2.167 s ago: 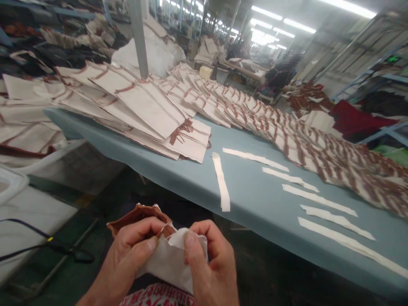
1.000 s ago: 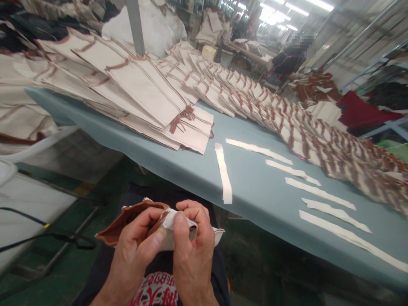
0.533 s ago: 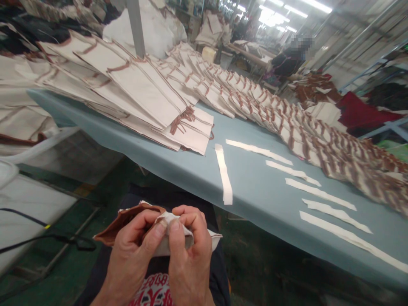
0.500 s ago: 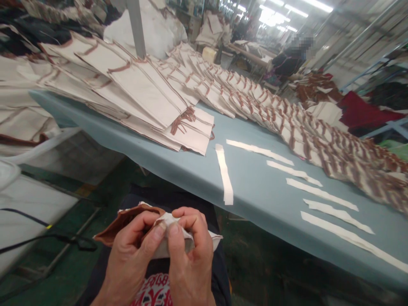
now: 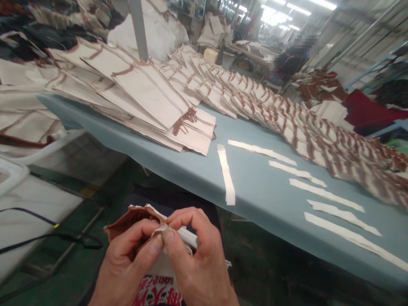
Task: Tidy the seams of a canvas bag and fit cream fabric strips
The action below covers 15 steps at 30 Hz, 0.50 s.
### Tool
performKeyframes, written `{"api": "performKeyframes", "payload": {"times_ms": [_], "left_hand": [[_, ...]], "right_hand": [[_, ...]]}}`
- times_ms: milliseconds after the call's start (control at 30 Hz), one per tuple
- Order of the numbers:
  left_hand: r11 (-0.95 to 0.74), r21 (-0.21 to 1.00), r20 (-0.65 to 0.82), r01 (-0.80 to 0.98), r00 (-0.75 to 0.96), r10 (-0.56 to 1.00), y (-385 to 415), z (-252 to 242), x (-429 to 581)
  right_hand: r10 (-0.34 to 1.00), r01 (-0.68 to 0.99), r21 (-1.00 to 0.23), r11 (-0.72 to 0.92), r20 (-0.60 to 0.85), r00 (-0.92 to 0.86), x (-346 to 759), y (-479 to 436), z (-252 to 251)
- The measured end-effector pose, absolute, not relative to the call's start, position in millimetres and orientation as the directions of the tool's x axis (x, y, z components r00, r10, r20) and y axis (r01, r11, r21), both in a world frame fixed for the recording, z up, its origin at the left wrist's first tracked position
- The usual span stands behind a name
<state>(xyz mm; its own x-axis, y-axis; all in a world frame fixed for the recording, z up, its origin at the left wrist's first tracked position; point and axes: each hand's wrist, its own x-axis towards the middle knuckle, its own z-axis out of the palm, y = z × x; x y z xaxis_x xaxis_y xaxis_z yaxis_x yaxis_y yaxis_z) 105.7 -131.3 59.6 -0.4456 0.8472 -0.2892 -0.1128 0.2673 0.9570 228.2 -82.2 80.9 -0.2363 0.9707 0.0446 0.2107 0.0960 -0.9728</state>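
Over my lap, both hands hold a cream cloth piece with a brown inner side (image 5: 127, 222), bunched up and partly hidden by the fingers. My left hand (image 5: 129, 259) pinches its edge between thumb and forefinger. Right against it, my right hand (image 5: 199, 250) pinches the same spot, thumb tip beside the left thumb. Whatever fine detail lies between the fingertips is covered. Red and white lettering (image 5: 159, 291) shows between my wrists. The blue-grey table (image 5: 191, 172) stands just ahead, with a short cream strip (image 5: 225, 174) near its front edge.
Several more cream strips (image 5: 325, 194) lie to the right on the table. A stack of cream panels with brown edging (image 5: 149, 93) sits at left, and a long overlapping row of edged pieces (image 5: 255, 100) runs behind. A white bin (image 5: 76, 146) stands left. A person (image 5: 293, 55) is farther back.
My right hand has shifted its pinch slightly left, and its fingers have arched up more. The cloth has turned a little, and the whole view has shifted slightly.
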Motion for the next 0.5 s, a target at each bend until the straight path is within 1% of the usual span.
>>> {"api": "performKeyframes", "payload": {"times_ms": [133, 200, 267, 400, 433, 500], "left_hand": [[0.268, 0.953, -0.302, -0.14, -0.411, 0.86, -133, 61, 104], [0.253, 0.96, -0.281, -0.123, -0.401, 0.872, -133, 60, 103], [0.219, 0.975, -0.219, -0.046, -0.403, 0.889, -133, 57, 99], [0.062, 0.979, 0.006, 0.197, -0.323, 0.946, -132, 46, 89], [0.031, 0.973, 0.042, 0.23, -0.305, 0.951, -132, 44, 88], [0.03, 0.971, 0.053, 0.239, -0.33, 0.942, -132, 45, 89]], "right_hand": [[0.955, 0.181, -0.983, 0.039, -0.017, -0.295, 231, -77, 85], [0.948, 0.178, -0.984, 0.014, -0.044, -0.314, 233, -76, 85], [0.943, 0.185, -0.983, -0.01, -0.071, -0.324, 233, -75, 83], [0.94, 0.194, -0.979, -0.06, -0.121, -0.32, 231, -75, 76], [0.937, 0.181, -0.98, -0.081, -0.137, -0.32, 229, -76, 74], [0.929, 0.142, -0.981, -0.134, -0.175, -0.327, 227, -77, 72]]}}
